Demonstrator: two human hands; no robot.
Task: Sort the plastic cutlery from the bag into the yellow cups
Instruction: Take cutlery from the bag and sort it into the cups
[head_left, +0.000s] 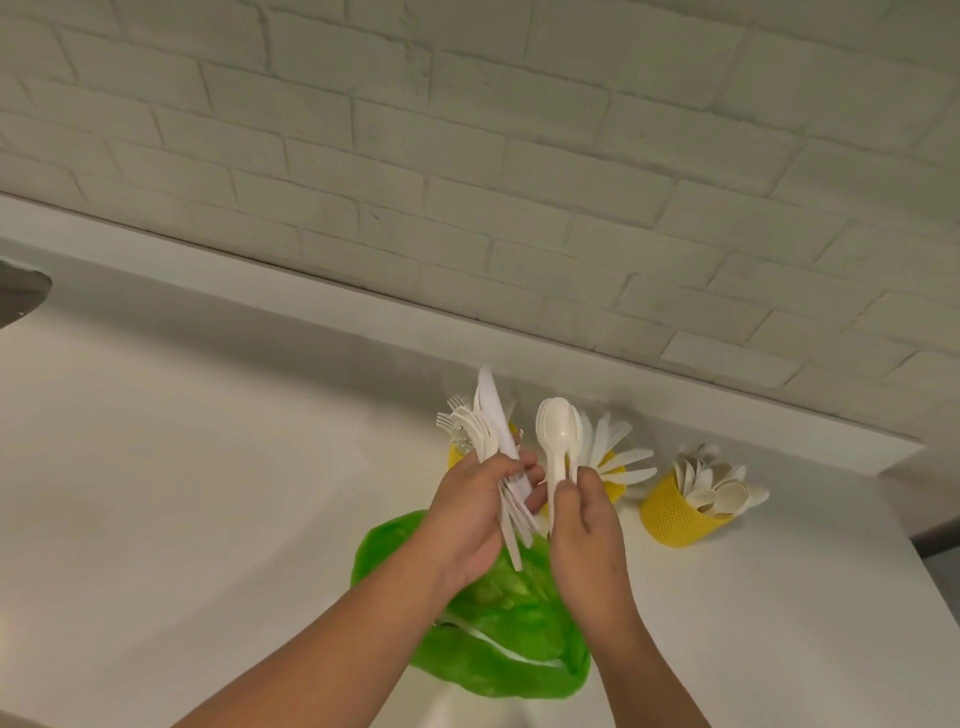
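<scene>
— What does the cutlery look like from where you sit?

— All of it is off-white plastic. I see a mixed bundle of forks and at least one knife clamped in my left hand, and a few nested spoons pinched by their handles in my right hand.

— Which way do they point?

— The spoons stand nearly upright, bowls up, handles down into my fingers. The bundle runs on a slant, tines and blade tip up toward the brick wall, handle ends sticking out below my palm.

— And where does everything sit relative to the hands?

— Both hands are raised close together above the green bag, which lies crumpled on the white bench. More pieces show inside it. Behind my hands are two yellow cups: the forks cup on the left, mostly hidden by the bundle, and the knives cup just behind the spoons, blades fanned out. Well off to the right stands the spoons cup, tilted in this view and full.
</scene>
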